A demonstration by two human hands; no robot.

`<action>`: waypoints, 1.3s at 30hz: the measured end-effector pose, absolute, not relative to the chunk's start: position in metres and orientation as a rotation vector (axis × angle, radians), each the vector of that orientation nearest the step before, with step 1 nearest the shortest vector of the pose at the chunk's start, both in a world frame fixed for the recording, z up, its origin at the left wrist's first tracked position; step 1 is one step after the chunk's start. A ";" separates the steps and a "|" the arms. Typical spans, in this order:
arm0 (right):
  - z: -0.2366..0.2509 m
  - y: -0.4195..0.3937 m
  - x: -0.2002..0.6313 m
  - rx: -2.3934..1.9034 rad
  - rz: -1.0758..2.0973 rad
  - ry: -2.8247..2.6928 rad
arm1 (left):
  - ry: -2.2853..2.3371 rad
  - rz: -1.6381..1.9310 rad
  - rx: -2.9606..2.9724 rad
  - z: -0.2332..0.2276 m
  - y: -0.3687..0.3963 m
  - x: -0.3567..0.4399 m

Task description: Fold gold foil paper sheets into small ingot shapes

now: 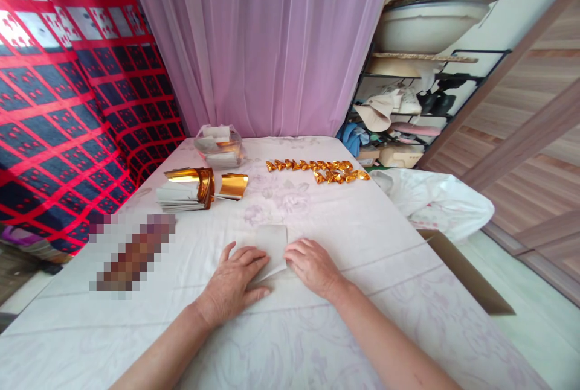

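Around the surface [290,348], a purple curtain [272,46] hangs at the top centre, a loaded rack [408,85] stands upper right and a white plastic bag [446,200] lies at the right. On it, left of centre, a gold-and-grey paper stack [179,197] sits before a clear bag [220,147] of papers; gold folded pieces [330,166] form two rows, too crowded to count surely. One pale sheet [272,238] lies mid-frame, partly covered by two hands: the left hand [238,272] spread, thumb apart; the right hand [312,262] with fingers bunched at its right edge, pinching or not I cannot tell.
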State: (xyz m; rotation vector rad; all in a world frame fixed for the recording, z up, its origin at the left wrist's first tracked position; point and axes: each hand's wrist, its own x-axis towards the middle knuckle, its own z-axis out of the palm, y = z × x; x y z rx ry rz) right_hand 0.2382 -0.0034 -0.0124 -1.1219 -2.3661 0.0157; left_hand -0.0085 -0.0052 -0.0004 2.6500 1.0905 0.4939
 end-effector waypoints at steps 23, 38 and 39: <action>-0.018 -0.010 0.220 -1.492 0.348 -1.887 | 1.363 1.053 2.665 0.000 -0.015 0.003; -0.020 -0.013 0.219 -1.385 0.185 -1.924 | 1.085 0.438 2.950 -0.013 -0.022 0.014; -0.019 -0.013 0.219 -1.379 0.171 -1.938 | 1.083 0.448 2.953 -0.012 -0.022 0.014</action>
